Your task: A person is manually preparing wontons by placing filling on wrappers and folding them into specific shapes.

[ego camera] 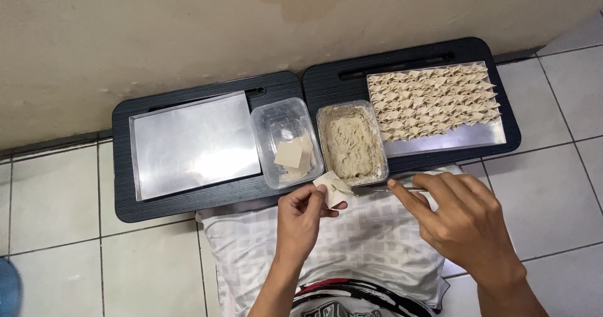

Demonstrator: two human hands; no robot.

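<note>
the left hand (301,220) pinches a small square dumpling wrapper (331,188) between thumb and fingertips, holding it up just in front of the near rim of the filling tub. the fingers are curled closed on the wrapper's lower edge. the right hand (463,223) grips a thin metal utensil (380,190), probably a spoon or butter knife, with the index finger stretched along its handle and the other fingers folded under; its tip rests on the wrapper, where a small dab of pale filling sits.

two black lap trays (188,204) stand side by side against the wall on the tiled floor. on the left one lies a shallow rectangular metal tray (188,144) with nothing on its surface, and beside it a clear plastic container (269,125) holding a small stack of square wrappers (294,155) toward its near end. on the right lap tray a second clear plastic tub (325,142) is filled nearly to the brim with beige minced filling (350,142). just beside it, another metal tray (452,141) carries tight rows of folded dumplings (432,100) covering most of its surface, with a bare strip left along the near edge.

a pale patterned pillow (370,241) lies under both hands, touching the near edge of the lap trays.
</note>
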